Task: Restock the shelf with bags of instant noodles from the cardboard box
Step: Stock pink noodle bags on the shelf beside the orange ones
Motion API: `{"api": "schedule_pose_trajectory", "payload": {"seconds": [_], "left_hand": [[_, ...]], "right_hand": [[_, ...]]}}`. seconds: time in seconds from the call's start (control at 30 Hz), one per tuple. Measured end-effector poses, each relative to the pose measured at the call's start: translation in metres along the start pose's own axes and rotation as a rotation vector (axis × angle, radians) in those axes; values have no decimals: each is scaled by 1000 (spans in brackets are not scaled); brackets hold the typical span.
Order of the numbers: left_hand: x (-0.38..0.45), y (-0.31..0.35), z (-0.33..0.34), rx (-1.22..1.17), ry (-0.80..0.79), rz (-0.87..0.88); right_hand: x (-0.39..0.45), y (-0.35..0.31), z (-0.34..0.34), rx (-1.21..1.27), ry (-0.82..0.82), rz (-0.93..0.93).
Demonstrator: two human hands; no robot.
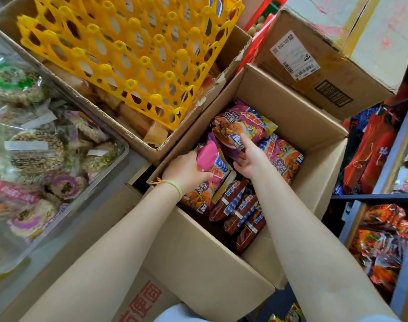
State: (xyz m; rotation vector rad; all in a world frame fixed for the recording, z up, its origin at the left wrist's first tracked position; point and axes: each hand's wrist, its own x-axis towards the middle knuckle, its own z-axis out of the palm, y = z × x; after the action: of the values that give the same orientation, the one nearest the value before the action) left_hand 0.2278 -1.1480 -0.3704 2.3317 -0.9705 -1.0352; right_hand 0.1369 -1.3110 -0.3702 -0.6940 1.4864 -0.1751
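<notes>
Open cardboard box [298, 126], centre of view, holding bags of instant noodles. I see my left hand [186, 170] gripping a pink noodle bag [210, 166], fingers curled round its upper end, near the box's left wall. My right hand [249, 156] lies on a second pink bag [240, 129] deeper in the box; its index finger is stretched straight along the bag's face while the other fingers curl under the bag's near edge, so it holds that bag. A third pink bag [282, 156] lies flat just right of my right wrist, against the right wall. Dark red noodle bags [240, 210] stand on edge in a row in the box's near corner, between my two forearms. A green string bracelet [173, 184] circles my left wrist.

Beyond the box's left wall, a second carton [179, 133] carries a yellow plastic egg tray [133, 49], tilted. Left of that, a clear tub [119, 145] contains wrapped round snacks. At the far right corner sits a closed carton with a shipping label [293, 54]. Along the right edge, the shelf [384, 177] holds red and orange packets on two levels.
</notes>
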Motion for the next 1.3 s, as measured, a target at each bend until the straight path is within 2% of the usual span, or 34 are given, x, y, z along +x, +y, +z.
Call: {"api": "schedule_pose_trajectory", "payload": {"seconds": [0.1, 0.23, 0.33, 0.43, 0.53, 0.63, 0.83, 0.9, 1.07, 1.2, 1.3], "left_hand": [[1, -1, 0, -5, 11, 5], [0, -2, 0, -25, 13, 12], [-1, -3, 0, -28, 14, 17], [0, 2, -2, -33, -8, 5], [-3, 12, -6, -92, 12, -13], [-7, 24, -8, -195, 103, -73], [-27, 46, 4, -220, 158, -167], [-35, 47, 9, -241, 157, -207], [-43, 46, 20, -299, 127, -228], [-39, 37, 24, -293, 91, -232], [-34, 29, 28, -290, 57, -248]], "right_hand": [[3, -7, 6, 22, -4, 22], [-2, -14, 0, 131, -1, -49], [-19, -17, -17, 212, 7, -35], [-40, -15, -43, 330, -54, -35], [-66, -10, -69, 334, -128, -93], [-96, -11, -88, 333, -179, -146], [-150, -21, -122, 295, -225, -296], [-152, -12, -132, 270, -216, -267], [-123, 25, -134, 210, -156, -63], [-90, 35, -117, 172, -45, -32], [-71, 35, -102, 140, -39, -8]]}}
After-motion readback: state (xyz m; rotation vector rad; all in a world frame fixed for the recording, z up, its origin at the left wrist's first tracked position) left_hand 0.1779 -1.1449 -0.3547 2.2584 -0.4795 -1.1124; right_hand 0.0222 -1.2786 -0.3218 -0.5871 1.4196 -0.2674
